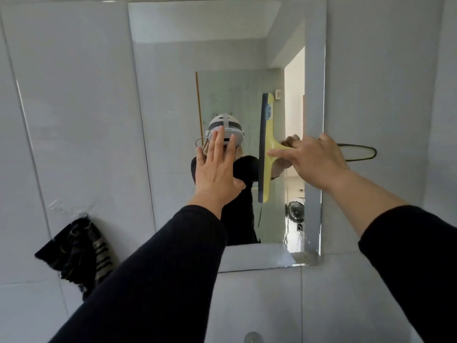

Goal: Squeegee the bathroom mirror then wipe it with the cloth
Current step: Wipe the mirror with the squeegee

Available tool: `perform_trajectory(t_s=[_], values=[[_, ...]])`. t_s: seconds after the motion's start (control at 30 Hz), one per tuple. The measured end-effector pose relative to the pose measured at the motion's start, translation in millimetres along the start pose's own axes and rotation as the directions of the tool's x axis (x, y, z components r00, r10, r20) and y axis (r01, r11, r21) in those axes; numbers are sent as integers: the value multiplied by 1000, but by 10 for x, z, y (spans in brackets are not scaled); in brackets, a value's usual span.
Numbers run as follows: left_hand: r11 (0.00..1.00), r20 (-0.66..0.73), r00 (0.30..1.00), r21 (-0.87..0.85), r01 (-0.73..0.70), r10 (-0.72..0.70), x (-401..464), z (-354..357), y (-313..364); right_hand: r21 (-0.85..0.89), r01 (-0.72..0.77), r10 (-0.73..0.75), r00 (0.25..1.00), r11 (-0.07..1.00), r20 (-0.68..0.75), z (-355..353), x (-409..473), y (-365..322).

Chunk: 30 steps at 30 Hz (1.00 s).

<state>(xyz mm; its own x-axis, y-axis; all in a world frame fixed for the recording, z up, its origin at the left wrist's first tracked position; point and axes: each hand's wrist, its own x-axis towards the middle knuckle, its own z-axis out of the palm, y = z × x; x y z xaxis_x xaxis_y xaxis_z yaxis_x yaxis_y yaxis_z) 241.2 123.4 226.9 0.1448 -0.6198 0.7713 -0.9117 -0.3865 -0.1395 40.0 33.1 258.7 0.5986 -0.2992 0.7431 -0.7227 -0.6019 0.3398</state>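
Observation:
A rectangular mirror hangs on the tiled wall. My right hand grips the handle of a yellow squeegee, whose dark blade stands upright against the glass on the mirror's right half. My left hand is open, fingers spread, flat against or just in front of the glass at the middle. A dark striped cloth hangs from a hook on the wall, below and left of the mirror. Water streaks show at the mirror's lower right corner.
Grey wall tiles surround the mirror. A black loop sticks out to the right of my right hand. A round metal fitting shows at the bottom edge. The mirror reflects a person, a fan and a doorway.

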Motion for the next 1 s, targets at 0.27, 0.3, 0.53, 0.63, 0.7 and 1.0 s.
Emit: perform_trajectory(t_s=[0.27,0.3,0.53,0.63,0.7,1.0], values=[[1000,-27,1000,-12,-2,2,-3,30,2,95,-82,86,995,992,-43,135,-181,134],[1000,-29,1000,-11,0,-1,-2,25,-4,107,-123,126,992,987,-29,174,-246,201],[1000,-32,999,-1,7,-7,7,42,-3,305,-400,384,916,864,114,245,-526,181],[1000,-31,1000,-9,-2,2,5,29,-8,419,-570,526,820,707,227,341,-735,9],[1000,-27,1000,-15,-6,5,0,28,-15,486,-630,588,766,606,261,435,-818,-144],[1000,-24,1000,-18,-5,5,-24,-4,-5,491,-726,649,672,483,356,250,-805,-249]])
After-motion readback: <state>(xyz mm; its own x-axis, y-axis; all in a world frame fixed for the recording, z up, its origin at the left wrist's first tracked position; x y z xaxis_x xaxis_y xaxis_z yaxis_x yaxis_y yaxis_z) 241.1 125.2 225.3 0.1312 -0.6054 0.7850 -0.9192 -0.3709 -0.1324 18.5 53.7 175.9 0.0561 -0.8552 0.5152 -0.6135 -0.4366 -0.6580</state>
